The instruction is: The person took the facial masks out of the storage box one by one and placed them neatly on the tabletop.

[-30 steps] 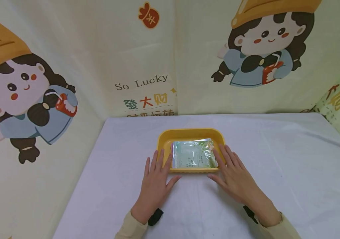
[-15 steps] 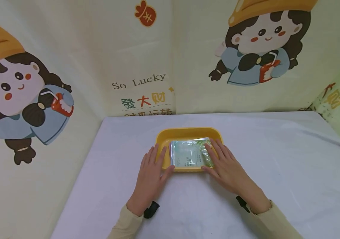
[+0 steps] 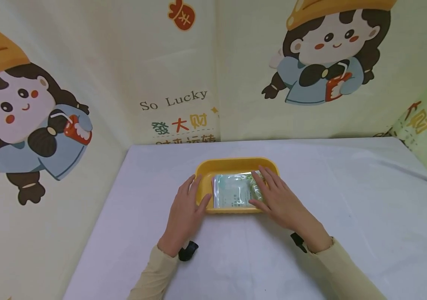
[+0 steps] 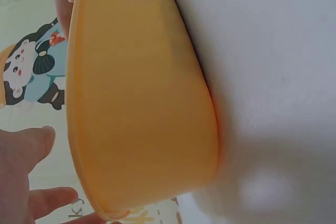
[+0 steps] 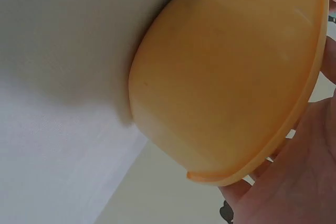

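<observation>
A yellow plastic tub (image 3: 221, 165) with a rounded rim sits on the table. Inside it lies a small stack of flat, shiny sachets (image 3: 232, 189), the top one pale green with a leafy print. My left hand (image 3: 185, 210) is at the tub's left end, fingertips right at the rim and thumb over the near left corner. Over the right end spreads my right hand (image 3: 282, 200), its fingers reaching across the rim above the sachets and hiding their right side. Both wrist views show the tub's outer wall (image 4: 142, 93), with relaxed fingers (image 5: 236, 190) around the rim.
A white cloth (image 3: 348, 187) covers the table. Cream fabric walls (image 3: 243, 116) with cartoon prints and lettering stand behind and to both sides. Black wrist straps (image 3: 188, 251) show below the beige sleeves.
Both hands have moved forward and a little left in the head view. The right fingers now reach farther over the sachets; the left hand has drawn out to the tub's left end.
</observation>
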`<state>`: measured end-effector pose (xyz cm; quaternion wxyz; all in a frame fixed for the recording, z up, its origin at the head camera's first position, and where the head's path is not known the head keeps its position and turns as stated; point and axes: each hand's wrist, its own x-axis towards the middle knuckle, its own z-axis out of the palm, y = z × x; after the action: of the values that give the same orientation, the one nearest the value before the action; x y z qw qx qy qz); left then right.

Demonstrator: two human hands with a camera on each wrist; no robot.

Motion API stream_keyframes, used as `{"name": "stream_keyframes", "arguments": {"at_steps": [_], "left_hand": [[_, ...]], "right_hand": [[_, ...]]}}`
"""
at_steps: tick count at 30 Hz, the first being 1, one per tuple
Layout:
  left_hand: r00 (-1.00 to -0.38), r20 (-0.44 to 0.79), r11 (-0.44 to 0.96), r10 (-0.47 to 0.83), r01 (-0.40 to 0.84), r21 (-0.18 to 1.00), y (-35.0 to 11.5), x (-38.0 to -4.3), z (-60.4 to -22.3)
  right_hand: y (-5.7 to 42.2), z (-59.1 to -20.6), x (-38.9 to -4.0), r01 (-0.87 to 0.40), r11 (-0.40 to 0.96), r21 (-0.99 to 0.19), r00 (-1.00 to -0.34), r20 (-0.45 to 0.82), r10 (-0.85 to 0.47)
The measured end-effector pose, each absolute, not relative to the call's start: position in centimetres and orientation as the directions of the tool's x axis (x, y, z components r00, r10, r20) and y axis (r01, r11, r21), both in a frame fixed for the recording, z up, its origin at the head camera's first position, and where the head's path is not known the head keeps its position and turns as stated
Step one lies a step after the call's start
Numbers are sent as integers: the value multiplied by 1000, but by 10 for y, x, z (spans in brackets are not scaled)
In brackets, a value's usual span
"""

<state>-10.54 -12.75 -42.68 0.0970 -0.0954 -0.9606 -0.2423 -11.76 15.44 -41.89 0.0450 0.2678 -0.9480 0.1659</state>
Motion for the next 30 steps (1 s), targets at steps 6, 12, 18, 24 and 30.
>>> {"name": "stream_keyframes", "arguments": {"at_steps": [6, 12, 18, 24, 30], "left_hand": [[-966, 239, 837, 96, 209, 506, -128, -114, -427], [-982, 181, 758, 53, 158, 633, -131, -123, -429], [-996, 91, 651, 11, 76, 756, -133, -130, -426], [-1000, -25, 565, 3, -19, 825, -141, -137, -424], [-993, -115, 482, 32, -86, 872, -150, -145, -425]], "right_hand": [[150, -420, -127, -555, 789, -264, -831, 214, -513], [146, -420, -137, -569, 781, -258, -822, 202, -532], [142, -417, -144, -565, 781, -267, -825, 159, -542], [138, -414, -150, -582, 768, -270, -812, 142, -566], [135, -414, -155, -588, 764, -268, -807, 123, -578]]}}
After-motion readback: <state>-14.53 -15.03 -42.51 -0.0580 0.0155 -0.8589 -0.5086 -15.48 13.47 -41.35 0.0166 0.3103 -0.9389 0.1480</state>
